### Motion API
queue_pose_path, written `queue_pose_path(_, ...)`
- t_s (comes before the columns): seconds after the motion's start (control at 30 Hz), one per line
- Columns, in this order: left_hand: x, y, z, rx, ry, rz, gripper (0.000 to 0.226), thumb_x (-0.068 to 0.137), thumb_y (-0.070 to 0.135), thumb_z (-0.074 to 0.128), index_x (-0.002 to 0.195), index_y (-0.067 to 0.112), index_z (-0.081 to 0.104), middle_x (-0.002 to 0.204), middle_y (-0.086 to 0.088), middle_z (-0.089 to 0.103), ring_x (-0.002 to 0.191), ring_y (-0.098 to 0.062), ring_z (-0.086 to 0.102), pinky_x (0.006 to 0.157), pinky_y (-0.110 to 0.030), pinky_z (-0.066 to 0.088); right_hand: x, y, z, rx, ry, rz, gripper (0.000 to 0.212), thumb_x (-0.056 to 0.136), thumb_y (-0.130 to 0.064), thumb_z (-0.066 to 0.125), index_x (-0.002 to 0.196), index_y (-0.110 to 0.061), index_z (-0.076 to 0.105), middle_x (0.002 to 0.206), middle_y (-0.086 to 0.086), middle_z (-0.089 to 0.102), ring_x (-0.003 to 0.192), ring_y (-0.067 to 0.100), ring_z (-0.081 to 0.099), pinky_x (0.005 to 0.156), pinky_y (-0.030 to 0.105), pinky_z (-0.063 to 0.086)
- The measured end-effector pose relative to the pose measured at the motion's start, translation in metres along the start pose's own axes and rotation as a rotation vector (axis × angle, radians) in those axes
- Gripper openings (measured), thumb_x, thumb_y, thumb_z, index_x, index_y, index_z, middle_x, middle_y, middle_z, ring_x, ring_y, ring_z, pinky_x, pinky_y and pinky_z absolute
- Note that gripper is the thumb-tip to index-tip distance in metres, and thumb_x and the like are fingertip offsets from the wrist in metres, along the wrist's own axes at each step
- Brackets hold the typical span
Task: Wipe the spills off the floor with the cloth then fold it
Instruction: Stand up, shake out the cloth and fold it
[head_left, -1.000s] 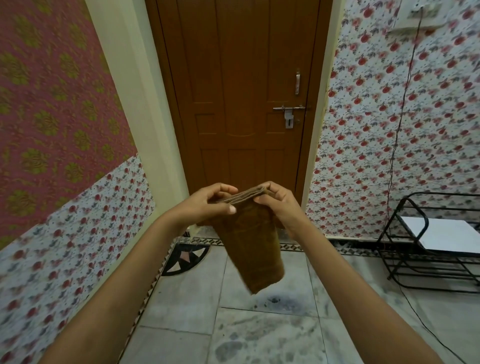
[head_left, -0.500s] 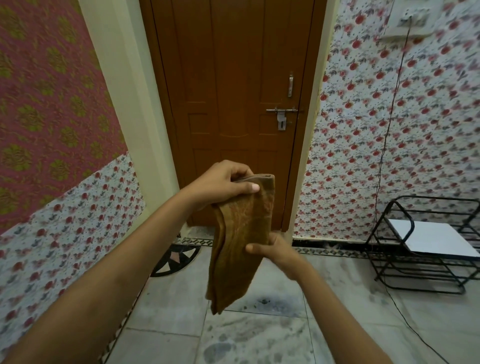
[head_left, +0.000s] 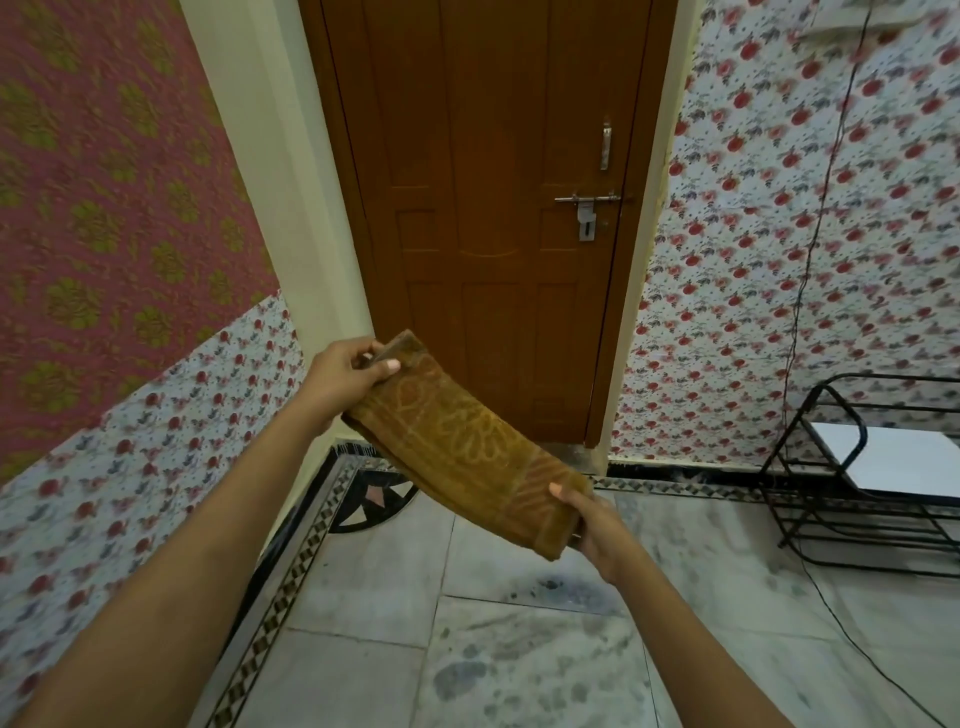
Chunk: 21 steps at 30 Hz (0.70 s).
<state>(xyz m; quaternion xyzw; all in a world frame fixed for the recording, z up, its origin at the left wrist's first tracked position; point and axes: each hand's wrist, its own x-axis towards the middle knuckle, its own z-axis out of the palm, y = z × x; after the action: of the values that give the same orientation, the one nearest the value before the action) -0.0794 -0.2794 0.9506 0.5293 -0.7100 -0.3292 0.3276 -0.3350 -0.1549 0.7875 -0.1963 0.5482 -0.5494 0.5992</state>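
Marble floor (head_left: 363, 582) below: left hand (head_left: 345, 376) and right hand (head_left: 597, 525) pinch the folded brown towel (head_left: 467, 441) ends; align edges before halving.

Pale marble floor (head_left: 519, 670) spreads before a closed wooden door (head_left: 493, 208), a dark smudge (head_left: 550, 584) marking the tile in front of it. A black wire rack (head_left: 852, 499) stands right of the door, with a thin black cable (head_left: 878, 667) trailing over nearby tiles.

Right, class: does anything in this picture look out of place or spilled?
Dark smudges mark the floor tiles below the folded cloth, held by left hand and right hand; wet residue or marble veining, I cannot tell. A black cable trails loose across the floor.
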Motion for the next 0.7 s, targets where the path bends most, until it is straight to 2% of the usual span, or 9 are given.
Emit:
queue_pose_path(0.07, -0.005, -0.014, 0.012, 0.003, -0.009, -0.024, 0.006, 0.088, 0.025, 0.062, 0.085, 0.021, 0.065, 0.088, -0.004, 0.063, 0.092, -0.027, 0.060, 0.073, -0.033, 0.049, 0.001, -0.013, 0.008, -0.142, 0.093, -0.119, 0.028, 0.083, -0.020, 0.069, 0.107, -0.015, 0.055, 0.102, 0.005, 0.064, 0.092, 0.022, 0.060, 0.079, 0.033, 0.050)
queue_pose_path(0.13, -0.014, -0.020, 0.029, 0.020, -0.035, -0.046, 0.006, 0.089, 0.022, 0.059, 0.089, 0.020, 0.065, 0.088, -0.001, 0.061, 0.092, -0.023, 0.058, 0.075, -0.033, 0.047, 0.000, -0.025, 0.020, -0.331, 0.082, -0.249, 0.012, 0.085, -0.022, 0.067, 0.095, -0.021, 0.060, 0.100, 0.004, 0.067, 0.092, 0.021, 0.063, 0.074, 0.028, 0.052)
queue_pose_path(0.2, -0.024, -0.025, 0.049, -0.005, -0.077, -0.081, 0.011, 0.091, 0.019, 0.056, 0.097, 0.017, 0.065, 0.091, -0.002, 0.063, 0.092, -0.022, 0.059, 0.079, -0.036, 0.051, -0.002, -0.033, 0.036, -0.426, 0.091, -0.300, 0.003, 0.087, -0.026, 0.064, 0.088, -0.024, 0.062, 0.095, 0.003, 0.067, 0.096, 0.025, 0.064, 0.077, 0.034, 0.055)
queue_pose_path(0.27, -0.035, -0.027, 0.069, -0.086, -0.118, -0.133, 0.014, 0.093, 0.019, 0.053, 0.100, 0.017, 0.064, 0.094, -0.002, 0.064, 0.091, -0.021, 0.061, 0.075, -0.034, 0.054, -0.002, -0.039, 0.051, -0.395, 0.120, -0.264, 0.009, 0.090, -0.029, 0.060, 0.094, -0.021, 0.061, 0.096, 0.004, 0.065, 0.098, 0.027, 0.062, 0.081, 0.039, 0.053)
queue_pose_path(0.33, -0.046, -0.027, 0.086, -0.180, -0.154, -0.182, 0.016, 0.094, 0.017, 0.051, 0.103, 0.017, 0.063, 0.096, -0.004, 0.066, 0.089, -0.019, 0.063, 0.067, -0.029, 0.054, -0.004, -0.043, 0.065, -0.306, 0.104, -0.130, 0.015, 0.092, -0.030, 0.057, 0.104, -0.021, 0.056, 0.099, 0.005, 0.063, 0.092, 0.024, 0.059, 0.076, 0.037, 0.048)
queue_pose_path(0.43, -0.057, -0.025, 0.106, -0.296, -0.215, -0.215, 0.016, 0.094, 0.015, 0.050, 0.104, 0.015, 0.063, 0.096, -0.005, 0.067, 0.091, -0.021, 0.065, 0.076, -0.036, 0.056, -0.009, -0.045, 0.079, -0.197, 0.056, 0.036, 0.022, 0.093, -0.027, 0.056, 0.112, -0.016, 0.056, 0.098, 0.007, 0.063, 0.083, 0.022, 0.060, 0.065, 0.032, 0.050)
queue_pose_path(0.53, -0.063, -0.019, 0.113, -0.305, -0.209, -0.210, 0.012, 0.095, 0.020, 0.050, 0.100, 0.020, 0.061, 0.090, 0.000, 0.065, 0.086, -0.016, 0.063, 0.080, -0.037, 0.053, -0.013, -0.044, 0.087, -0.152, 0.033, 0.038, 0.029, 0.093, -0.031, 0.056, 0.115, -0.012, 0.055, 0.100, 0.010, 0.063, 0.079, 0.021, 0.062, 0.061, 0.028, 0.052)
queue_pose_path(0.63, -0.065, -0.019, 0.112, -0.277, -0.243, -0.221, 0.023, 0.090, 0.039, 0.054, 0.105, 0.022, 0.059, 0.097, 0.002, 0.063, 0.089, -0.013, 0.059, 0.079, -0.032, 0.050, -0.019, -0.045, 0.086, -0.109, -0.071, 0.030, 0.047, 0.094, -0.051, 0.041, 0.114, -0.010, 0.052, 0.105, 0.014, 0.062, 0.099, 0.030, 0.064, 0.075, 0.032, 0.056)
queue_pose_path(0.7, -0.065, -0.024, 0.108, -0.283, -0.265, -0.241, 0.032, 0.084, 0.042, 0.062, 0.109, 0.022, 0.055, 0.100, 0.002, 0.061, 0.091, -0.012, 0.058, 0.074, -0.027, 0.049, -0.023, -0.046, 0.083, -0.140, -0.159, 0.043, 0.060, 0.094, -0.060, 0.027, 0.115, -0.009, 0.052, 0.110, 0.015, 0.061, 0.105, 0.032, 0.062, 0.078, 0.034, 0.056)
